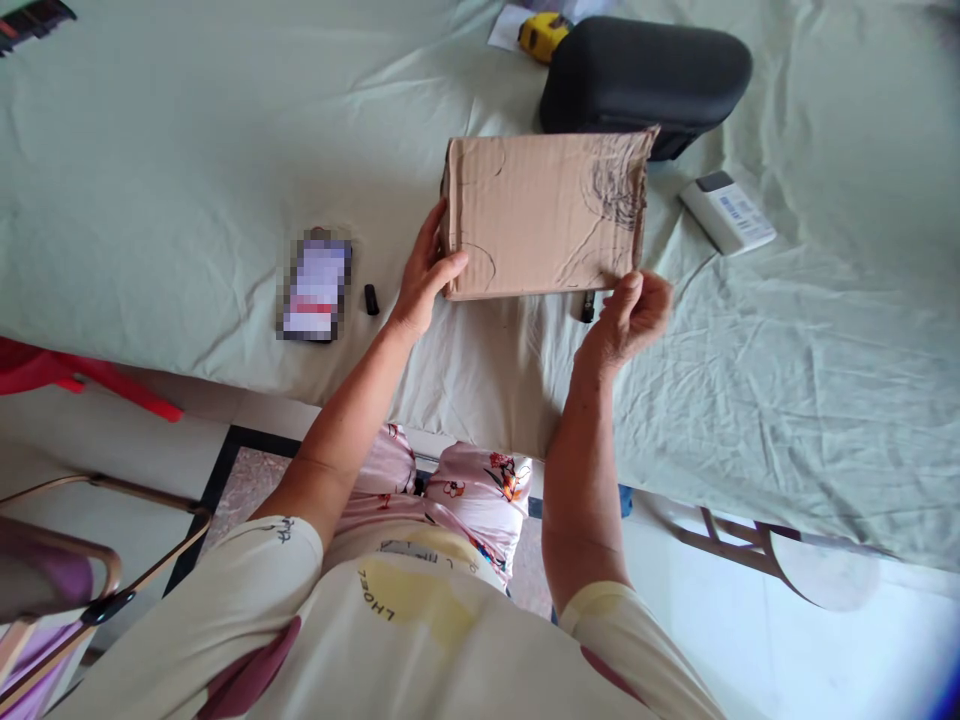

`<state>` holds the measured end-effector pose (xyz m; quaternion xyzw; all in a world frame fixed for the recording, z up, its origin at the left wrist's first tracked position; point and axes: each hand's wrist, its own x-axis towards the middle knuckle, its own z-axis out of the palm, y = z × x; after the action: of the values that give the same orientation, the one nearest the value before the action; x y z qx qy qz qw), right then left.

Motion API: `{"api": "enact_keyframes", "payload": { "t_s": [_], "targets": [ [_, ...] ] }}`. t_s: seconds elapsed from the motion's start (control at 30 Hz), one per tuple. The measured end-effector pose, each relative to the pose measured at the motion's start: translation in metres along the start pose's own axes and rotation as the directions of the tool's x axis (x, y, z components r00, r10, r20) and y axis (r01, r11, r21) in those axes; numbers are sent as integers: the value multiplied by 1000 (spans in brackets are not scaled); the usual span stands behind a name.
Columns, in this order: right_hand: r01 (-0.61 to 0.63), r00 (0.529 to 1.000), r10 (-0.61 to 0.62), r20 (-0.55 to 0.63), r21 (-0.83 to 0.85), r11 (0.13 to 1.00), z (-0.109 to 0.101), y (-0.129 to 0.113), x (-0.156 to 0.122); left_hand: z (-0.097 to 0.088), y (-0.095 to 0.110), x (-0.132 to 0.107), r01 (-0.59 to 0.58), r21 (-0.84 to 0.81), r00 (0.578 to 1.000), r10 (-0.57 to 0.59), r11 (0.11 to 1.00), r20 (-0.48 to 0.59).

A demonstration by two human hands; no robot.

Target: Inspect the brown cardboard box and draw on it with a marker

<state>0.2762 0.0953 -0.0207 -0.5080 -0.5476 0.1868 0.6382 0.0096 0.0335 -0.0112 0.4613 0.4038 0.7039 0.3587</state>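
A brown piece of cardboard (532, 215) is held up over the cloth-covered table, with dark curved scribbles at its upper right and thin arcs on the left. Its right edge looks rough and torn. My left hand (427, 280) grips the left edge, thumb on the front face and fingers behind. At the lower right corner my right hand (634, 315) pinches the cardboard between thumb and curled fingers. Part of a black marker (588, 307) shows below the lower edge, close to my right hand; the rest is hidden. A small black cap (371, 299) lies left of my left hand.
A phone (315, 290) with a blurred screen lies on the pale green cloth (150, 200) at left. Behind the cardboard stand a black case (649, 75) and a yellow tape measure (544, 37). A white box (727, 213) is at right. A metal-framed chair (105, 560) stands lower left.
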Motion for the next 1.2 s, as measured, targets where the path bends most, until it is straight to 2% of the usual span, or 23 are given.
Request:
{"api": "enact_keyframes", "payload": {
  "t_s": [0.17,0.27,0.37,0.47,0.6,0.77,0.9,1.07,1.2],
  "targets": [
    [68,992,-78,99,96,993,7,-17,-7,-6,-8,5,13,-3,990,-13,1000,-138],
    [84,994,-91,64,102,991,9,-23,-9,-7,-12,7,2,0,992,-2,1000,-124],
    [41,999,-43,25,89,995,9,-18,-10,-5,-9,6,-31,75,996,37,997,-80],
    [-6,998,-1,63,113,994,10,-7,-9,-2,-1,5,-36,188,998,45,981,-44],
    [49,993,-63,104,140,989,10,2,-8,-7,-1,7,-3,222,996,22,975,-82],
    [153,957,-166,238,74,986,9,-8,-11,-17,-18,10,27,163,971,12,986,-238],
    [188,933,-186,307,24,982,8,-24,-16,-25,-27,14,39,131,950,4,991,-312],
    [172,910,-150,386,-23,985,4,-31,-17,-36,-30,17,97,101,959,-66,990,-277],
    [166,883,-156,443,16,986,4,-26,-18,-33,-23,13,111,100,957,-79,989,-278]
  ]
}}
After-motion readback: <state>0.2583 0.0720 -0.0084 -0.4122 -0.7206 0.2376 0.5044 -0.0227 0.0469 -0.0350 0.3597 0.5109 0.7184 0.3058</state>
